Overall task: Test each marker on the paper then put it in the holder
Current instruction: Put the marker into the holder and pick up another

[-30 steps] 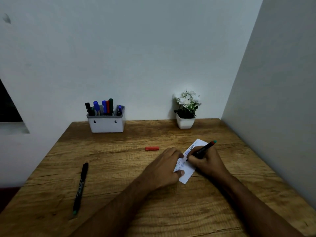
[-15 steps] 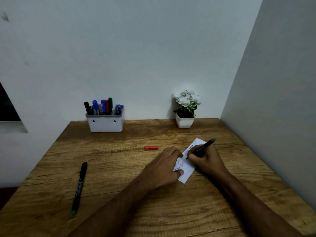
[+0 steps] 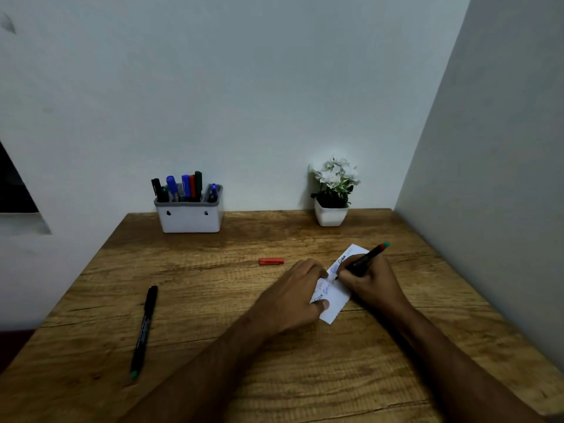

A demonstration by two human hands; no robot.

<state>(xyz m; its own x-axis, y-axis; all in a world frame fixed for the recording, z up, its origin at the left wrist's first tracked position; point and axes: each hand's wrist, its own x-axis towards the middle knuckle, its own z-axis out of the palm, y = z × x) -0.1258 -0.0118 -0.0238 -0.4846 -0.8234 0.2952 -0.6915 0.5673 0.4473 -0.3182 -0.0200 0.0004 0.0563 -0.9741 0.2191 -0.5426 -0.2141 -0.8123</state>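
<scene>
A small white paper [image 3: 337, 296] with scribbles lies on the wooden table [image 3: 213, 300] right of centre. My left hand [image 3: 293, 296] presses flat on its left edge, thumb on the sheet. My right hand [image 3: 370, 279] grips a black marker [image 3: 364, 260] with a red and teal end, its tip touching the paper. The marker's red cap [image 3: 271, 261] lies loose on the table to the left of my hands. Another black marker [image 3: 144, 329], capped, lies at the left. The white holder [image 3: 189, 216] at the back holds several markers.
A white pot with white flowers [image 3: 332, 193] stands at the back right by the wall. A grey wall runs along the table's right side. Bare wood stretches between the holder and my hands.
My right hand has shifted the marker slightly along the paper while writing. My left hand stays on the sheet.
</scene>
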